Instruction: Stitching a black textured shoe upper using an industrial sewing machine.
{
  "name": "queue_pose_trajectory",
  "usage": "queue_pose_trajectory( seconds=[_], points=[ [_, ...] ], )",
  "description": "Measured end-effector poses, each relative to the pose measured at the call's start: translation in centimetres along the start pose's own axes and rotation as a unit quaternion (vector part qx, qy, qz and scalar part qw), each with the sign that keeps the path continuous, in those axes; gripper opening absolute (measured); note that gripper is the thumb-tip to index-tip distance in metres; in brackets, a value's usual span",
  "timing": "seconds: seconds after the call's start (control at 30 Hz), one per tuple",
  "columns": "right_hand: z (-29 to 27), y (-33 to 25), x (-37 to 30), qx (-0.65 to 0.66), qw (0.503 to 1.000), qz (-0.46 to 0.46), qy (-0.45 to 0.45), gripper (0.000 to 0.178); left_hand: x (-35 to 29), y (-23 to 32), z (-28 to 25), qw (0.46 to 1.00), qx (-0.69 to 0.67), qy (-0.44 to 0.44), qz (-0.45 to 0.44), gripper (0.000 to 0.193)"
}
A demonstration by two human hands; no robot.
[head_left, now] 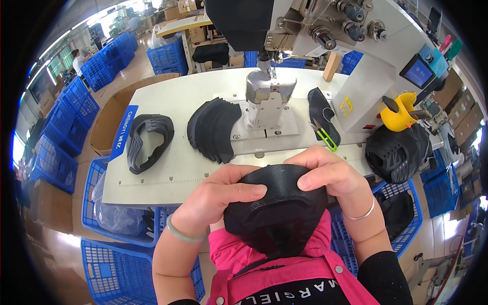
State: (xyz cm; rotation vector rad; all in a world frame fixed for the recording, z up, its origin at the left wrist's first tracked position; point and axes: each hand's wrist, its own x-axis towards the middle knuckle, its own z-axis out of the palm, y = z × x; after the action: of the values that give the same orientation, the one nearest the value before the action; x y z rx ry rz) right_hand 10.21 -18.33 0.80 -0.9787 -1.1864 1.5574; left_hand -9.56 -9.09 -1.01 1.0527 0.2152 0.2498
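Observation:
Close to my body, I hold a black mesh shoe upper (277, 213) with both hands. My left hand (218, 195) grips its left upper edge, thumb lying across the mesh. On the opposite side my right hand (328, 175) pinches the edge, thumb on top and fingers behind, partly hidden. Beyond my hands stands the metal post (269, 99) of a sewing machine. A fanned stack of curved black pieces (211, 129) lies left of the post, and a dark grey shoe upper (147, 142) rests farther left. Green-handled thread snips (325, 136) lie on a black piece (319, 109) at the right.
The machine head (241, 25) hangs over the far side of the white table (178, 183). A yellow cup (400, 114) and several black uppers (396, 152) are at the right. Blue crates (119, 267) stand below the table on both sides.

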Motion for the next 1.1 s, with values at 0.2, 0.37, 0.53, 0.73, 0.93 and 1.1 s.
queue_pose_trajectory(
  seconds=[0.2,0.37,0.53,0.73,0.93,1.1],
  points=[
    [0.6,-1.2,0.9,-0.169,0.985,0.019,-0.034,0.020,-0.2,0.3,0.8,0.999,0.028,0.024,-0.009,0.033],
    [0.2,-0.3,1.1,-0.141,0.989,0.022,-0.033,0.018,0.0,-0.5,0.7,0.998,0.027,0.051,0.006,0.033],
    [-0.1,0.4,1.5,-0.068,0.996,0.045,0.033,0.024,0.8,-1.3,-0.7,0.996,-0.058,0.070,0.017,0.035],
    [-1.0,0.7,0.9,0.003,1.000,-0.006,0.030,0.026,0.5,-1.7,-1.8,0.991,-0.106,0.061,0.062,0.036],
    [-1.1,0.8,0.8,-0.006,0.999,-0.018,0.036,0.025,0.6,-1.6,-1.4,0.990,-0.103,0.072,0.067,0.035],
    [-0.9,0.7,0.8,-0.004,0.999,-0.016,0.042,0.024,0.7,-1.4,-1.0,0.989,-0.116,0.068,0.062,0.036]
  ],
)
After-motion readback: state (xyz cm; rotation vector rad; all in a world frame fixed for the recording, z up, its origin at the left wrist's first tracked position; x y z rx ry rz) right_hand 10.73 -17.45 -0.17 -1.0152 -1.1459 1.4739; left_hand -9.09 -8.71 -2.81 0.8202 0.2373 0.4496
